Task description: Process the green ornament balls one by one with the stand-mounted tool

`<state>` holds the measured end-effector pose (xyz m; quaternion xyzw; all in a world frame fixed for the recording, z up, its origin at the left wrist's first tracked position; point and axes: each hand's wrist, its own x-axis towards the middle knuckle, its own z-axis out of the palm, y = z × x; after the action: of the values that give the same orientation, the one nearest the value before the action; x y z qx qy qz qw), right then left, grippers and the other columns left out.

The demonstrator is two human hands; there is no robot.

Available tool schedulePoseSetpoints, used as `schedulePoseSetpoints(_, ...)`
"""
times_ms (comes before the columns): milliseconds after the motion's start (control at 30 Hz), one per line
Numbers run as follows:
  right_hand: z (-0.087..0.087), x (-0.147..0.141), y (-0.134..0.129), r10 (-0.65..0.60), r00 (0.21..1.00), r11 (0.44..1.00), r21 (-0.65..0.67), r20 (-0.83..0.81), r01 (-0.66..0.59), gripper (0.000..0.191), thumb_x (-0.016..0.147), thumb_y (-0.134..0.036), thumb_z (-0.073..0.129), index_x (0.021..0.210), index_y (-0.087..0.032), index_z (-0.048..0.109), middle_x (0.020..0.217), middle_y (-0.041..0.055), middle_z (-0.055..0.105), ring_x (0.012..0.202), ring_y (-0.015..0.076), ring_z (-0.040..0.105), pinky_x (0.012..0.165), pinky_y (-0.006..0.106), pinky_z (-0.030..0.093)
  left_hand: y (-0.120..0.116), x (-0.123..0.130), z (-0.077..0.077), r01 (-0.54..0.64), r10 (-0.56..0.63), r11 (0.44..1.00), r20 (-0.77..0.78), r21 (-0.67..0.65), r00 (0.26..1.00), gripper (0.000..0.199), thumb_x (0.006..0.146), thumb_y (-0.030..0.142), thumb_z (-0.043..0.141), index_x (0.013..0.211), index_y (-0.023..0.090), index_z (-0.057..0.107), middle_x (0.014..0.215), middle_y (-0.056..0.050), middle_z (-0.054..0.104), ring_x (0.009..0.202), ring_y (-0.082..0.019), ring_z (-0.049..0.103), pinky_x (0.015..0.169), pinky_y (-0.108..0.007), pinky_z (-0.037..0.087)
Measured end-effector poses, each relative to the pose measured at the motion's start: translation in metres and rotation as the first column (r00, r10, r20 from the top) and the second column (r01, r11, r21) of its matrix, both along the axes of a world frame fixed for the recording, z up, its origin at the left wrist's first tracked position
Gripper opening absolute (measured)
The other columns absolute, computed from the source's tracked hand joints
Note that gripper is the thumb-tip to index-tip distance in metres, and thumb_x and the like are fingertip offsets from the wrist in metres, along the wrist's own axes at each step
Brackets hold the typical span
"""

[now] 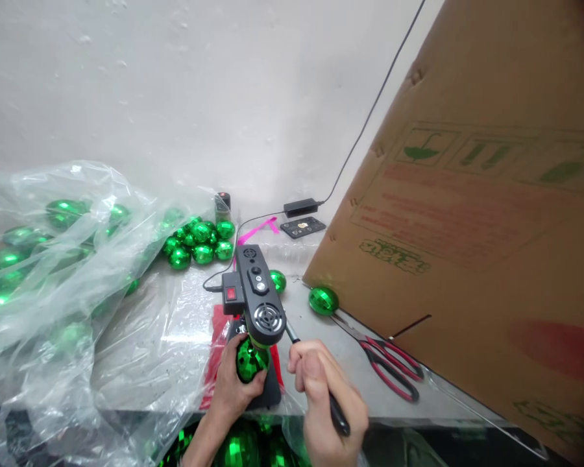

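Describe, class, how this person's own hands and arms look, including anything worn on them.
The left hand is ungloved, and the left forearm shows no sleeve or wristband. The right hand is ungloved too, with no ring visible; little of that arm shows.

Head cam above bench [316, 327], faces fwd & down, fairly nr.

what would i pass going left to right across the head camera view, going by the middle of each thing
clear plastic sheet → cluster of green balls → left hand around a green ball → right hand gripping a black handle → red-and-black scissors → cardboard box
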<state>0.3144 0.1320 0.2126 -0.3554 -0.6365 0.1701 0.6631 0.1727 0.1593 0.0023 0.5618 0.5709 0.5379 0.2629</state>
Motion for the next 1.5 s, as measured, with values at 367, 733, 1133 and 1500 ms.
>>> schedulePoseSetpoints(367,-0.022,-0.002,0.001,-0.025,0.998,0.998,0.053,-0.058,0.029,0.039,0.117,-0.01,0.048,0.08,-0.023,0.055,0.073,-0.0024,0.061,0.061,0.011,0.06,0.058,0.026,0.042,-0.002,0.0,-0.009,0.055,-0.056,0.998,-0.031,-0.027,0.998,0.075,0.072,0.041,0.086,0.142,0.018,0.072,0.134,-0.018,0.083,0.122,-0.043,0.082,0.11,-0.065,0.067)
schedulePoseSetpoints(733,-0.053,-0.003,0.006,-0.092,0.992,0.988,0.118,-0.088,0.102,0.043,0.118,-0.022,0.05,0.076,-0.024,0.054,0.07,-0.0028,0.065,0.058,0.0115,0.06,0.056,0.027,0.043,-0.003,0.003,-0.011,0.048,-0.048,0.999,-0.025,-0.016,0.999,0.076,0.071,0.036,0.084,0.143,0.016,0.071,0.135,-0.019,0.083,0.124,-0.044,0.082,0.112,-0.066,0.067)
schedulePoseSetpoints(1133,-0.062,-0.006,0.007,-0.13,0.987,0.981,0.132,-0.091,0.141,0.045,0.118,-0.02,0.049,0.073,-0.023,0.055,0.071,-0.0029,0.063,0.057,0.0104,0.058,0.055,0.027,0.041,-0.003,0.003,-0.007,0.06,-0.062,0.996,-0.024,-0.061,0.998,0.079,0.068,0.035,0.084,0.143,0.018,0.07,0.127,-0.016,0.084,0.113,-0.042,0.085,0.107,-0.063,0.07)
schedulePoseSetpoints(1500,-0.061,-0.007,0.007,-0.132,0.988,0.98,0.141,-0.085,0.143,0.044,0.118,-0.02,0.048,0.075,-0.023,0.055,0.071,-0.003,0.062,0.055,0.0106,0.055,0.055,0.028,0.04,-0.005,0.004,-0.005,0.055,-0.057,0.995,-0.014,-0.078,0.998,0.079,0.069,0.035,0.082,0.144,0.018,0.069,0.129,-0.016,0.084,0.115,-0.04,0.083,0.111,-0.06,0.069)
